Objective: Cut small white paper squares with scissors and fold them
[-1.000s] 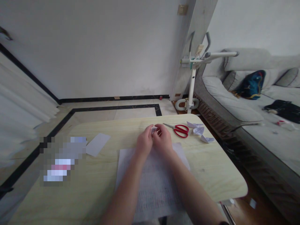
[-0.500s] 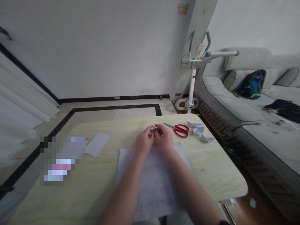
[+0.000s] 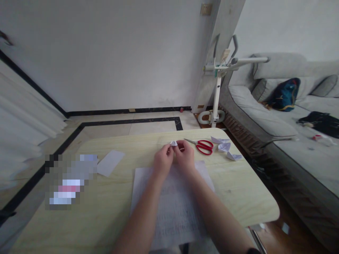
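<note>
A small folded piece of white paper [image 3: 173, 143] is pinched between my two hands above the far half of the table. My left hand [image 3: 162, 158] grips it from the left and my right hand [image 3: 185, 155] from the right, with the fingertips close together. Much of the paper is hidden behind the fingers. Under my wrists and forearms lies a large printed sheet [image 3: 174, 211]. Just right of my right hand rest scissors [image 3: 204, 147] with red handles, blades pointing left. Beyond them sit several folded white paper pieces [image 3: 224, 147].
The pale wooden table [image 3: 238, 197] has rounded corners. On its left lies a plain white paper sheet [image 3: 110, 163], beside a blurred-out patch. A grey sofa [image 3: 265, 113] and a white exercise stand [image 3: 217, 91] stand beyond the table's right side.
My fingers have shifted slightly on the folded paper, and more of it now shows above the fingertips. The scissors and other papers have stayed in place.
</note>
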Tool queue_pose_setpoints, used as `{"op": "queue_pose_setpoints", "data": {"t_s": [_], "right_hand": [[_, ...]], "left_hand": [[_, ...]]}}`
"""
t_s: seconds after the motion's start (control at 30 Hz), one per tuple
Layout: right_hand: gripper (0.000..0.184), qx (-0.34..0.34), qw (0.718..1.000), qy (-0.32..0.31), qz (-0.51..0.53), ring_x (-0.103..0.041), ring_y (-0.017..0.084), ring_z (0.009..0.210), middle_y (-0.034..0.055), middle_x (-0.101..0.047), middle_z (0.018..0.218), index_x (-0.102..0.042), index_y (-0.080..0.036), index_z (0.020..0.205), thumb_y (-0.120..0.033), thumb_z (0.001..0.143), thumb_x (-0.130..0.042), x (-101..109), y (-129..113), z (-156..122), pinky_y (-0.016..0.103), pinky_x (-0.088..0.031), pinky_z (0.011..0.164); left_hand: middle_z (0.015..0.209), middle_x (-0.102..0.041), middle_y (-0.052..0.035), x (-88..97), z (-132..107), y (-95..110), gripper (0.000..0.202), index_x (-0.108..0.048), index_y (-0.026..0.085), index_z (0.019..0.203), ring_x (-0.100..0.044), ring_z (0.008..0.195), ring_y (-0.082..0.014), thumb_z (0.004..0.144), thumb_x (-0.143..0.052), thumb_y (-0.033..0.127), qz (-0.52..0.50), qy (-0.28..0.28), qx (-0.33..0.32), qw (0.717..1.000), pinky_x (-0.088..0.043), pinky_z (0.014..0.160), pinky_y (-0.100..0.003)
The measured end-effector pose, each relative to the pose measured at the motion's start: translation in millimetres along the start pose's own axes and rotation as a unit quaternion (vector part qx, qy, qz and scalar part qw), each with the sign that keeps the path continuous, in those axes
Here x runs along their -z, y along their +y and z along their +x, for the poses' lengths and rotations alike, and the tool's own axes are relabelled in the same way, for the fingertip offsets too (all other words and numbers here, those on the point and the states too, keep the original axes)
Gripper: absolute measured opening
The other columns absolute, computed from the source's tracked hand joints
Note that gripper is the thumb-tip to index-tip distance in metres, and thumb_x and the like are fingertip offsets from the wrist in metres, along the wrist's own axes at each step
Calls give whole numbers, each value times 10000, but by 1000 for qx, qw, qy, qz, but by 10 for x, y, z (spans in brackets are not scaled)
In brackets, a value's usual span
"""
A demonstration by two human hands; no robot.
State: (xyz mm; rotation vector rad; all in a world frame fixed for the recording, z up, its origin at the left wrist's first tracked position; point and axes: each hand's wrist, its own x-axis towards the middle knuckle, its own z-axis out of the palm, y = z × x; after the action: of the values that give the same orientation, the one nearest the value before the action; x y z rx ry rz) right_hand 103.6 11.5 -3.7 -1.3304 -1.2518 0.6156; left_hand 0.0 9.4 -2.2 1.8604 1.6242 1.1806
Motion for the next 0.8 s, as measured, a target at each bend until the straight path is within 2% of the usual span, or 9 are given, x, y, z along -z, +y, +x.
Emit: {"op": "queue_pose_setpoints", "data": {"t_s": [0.13,0.27,0.33,0.47,0.67,0.8], "right_hand": [[123,-5,999,24,24,-598,162,658,40,-667,759,-632,-176,846,-248,779,-558,-9,-31,-7,274,-472,614],[122,37,999,34,-7,-580,163,677,31,-651,765,-637,-183,859,-213,771,-558,10,-5,4,286,-467,636],[110,73,996,31,-33,-567,166,701,28,-635,766,-642,-188,845,-201,768,-564,27,-7,10,291,-459,656],[89,113,992,19,-52,-553,165,716,27,-610,765,-641,-192,805,-182,769,-560,50,-37,13,286,-450,656],[149,92,995,32,-10,-568,167,736,19,-623,781,-640,-202,828,-147,749,-526,36,8,36,292,-457,669],[187,73,997,7,23,-588,168,757,28,-656,833,-650,-198,850,-149,745,-503,40,7,57,295,-470,685]], "left_hand": [[912,-706,-91,-17,9,15,249,-663,162,989,-654,788,-191,859,-499,296,-123,-3,11,992,-485,712,-276],[888,-702,-85,-9,33,60,280,-668,139,939,-651,745,-183,863,-457,306,-282,-45,55,957,-513,664,-282],[854,-701,-87,17,47,104,304,-672,128,887,-650,734,-185,862,-460,343,-326,-53,70,941,-518,660,-286],[834,-700,-87,65,70,163,301,-681,126,828,-650,769,-193,777,-610,414,-348,-49,90,932,-521,687,-283],[878,-699,-78,35,79,74,322,-675,130,914,-654,761,-178,778,-630,418,-388,-69,117,912,-524,696,-285],[918,-694,-81,17,88,24,366,-665,136,944,-658,777,-183,752,-657,447,-390,-60,127,910,-530,683,-288]]}}
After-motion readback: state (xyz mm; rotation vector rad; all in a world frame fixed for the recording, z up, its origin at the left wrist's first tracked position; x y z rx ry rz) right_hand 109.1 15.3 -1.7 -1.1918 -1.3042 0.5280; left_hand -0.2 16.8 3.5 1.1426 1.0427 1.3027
